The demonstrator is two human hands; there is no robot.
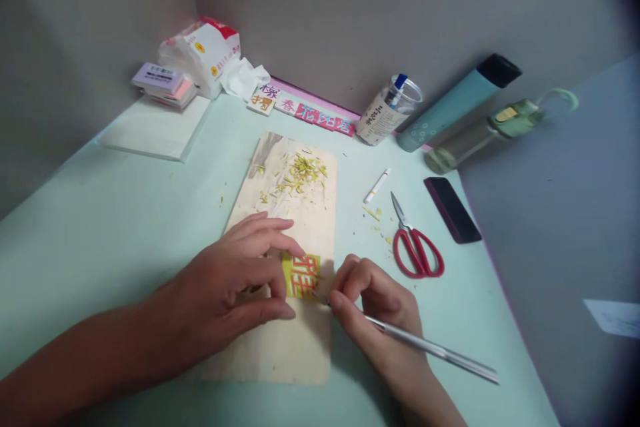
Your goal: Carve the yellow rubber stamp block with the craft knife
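A small yellow paper piece with a red character (302, 275) lies on a pale wooden board (285, 340). My left hand (240, 287) rests on the board, its fingers pressed down on the left edge of the yellow piece. My right hand (373, 300) is closed in a pinch round a thin metal craft knife (430, 349), whose tip touches the lower right of the yellow piece. Yellow-green paper shavings (297, 177) are scattered over the far end of the board.
Red-handled scissors (415, 247), a white pen-like stick (377, 185) and a dark case (453, 209) lie right of the board. At the back stand a pen cup (385, 117), a teal bottle (450, 110), a clear bottle (475, 137), cut paper characters (310, 113), tissue packs (205, 53) and sticky notes (163, 83).
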